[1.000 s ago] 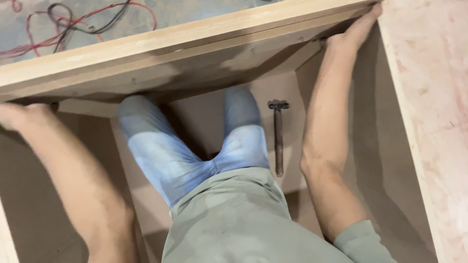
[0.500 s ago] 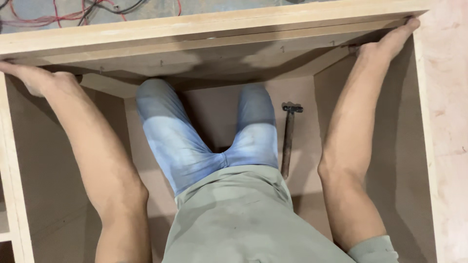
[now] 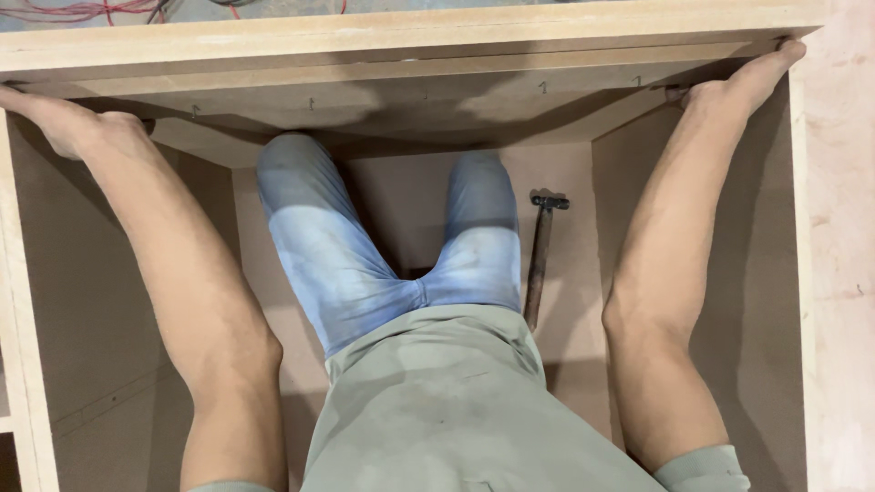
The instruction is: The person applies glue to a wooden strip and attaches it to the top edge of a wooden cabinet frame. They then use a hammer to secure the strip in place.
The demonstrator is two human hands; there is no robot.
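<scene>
**A:** Wooden panel point(image 3: 410, 41), a long board standing on edge, runs across the far side of the cabinet box point(image 3: 820, 228) in which we sit, and both our arms stretch up to it. Our left hand point(image 3: 55, 118) is laid flat against the panel's left end, fingers stretched along the board. Our right hand point(image 3: 738, 82) is flat against the panel's right end, where panel meets side wall; its fingertips slip under the edge, so we cannot tell how far they curl.

**B:** And the hammer point(image 3: 542, 255)?

**A:** Below the panel, on the box floor just right of our right knee point(image 3: 478, 210), head pointing toward the panel. Neither hand touches it. Red wires point(image 3: 82, 11) lie on the floor beyond the panel.

**B:** Which step would we call this?

**A:** Seating the panel square between the 2 side walls, we judge; a row of small nail tips point(image 3: 310, 103) shows along its underside. The next move calls for 1 hand bracing the board while the other drops to the hammer.
</scene>
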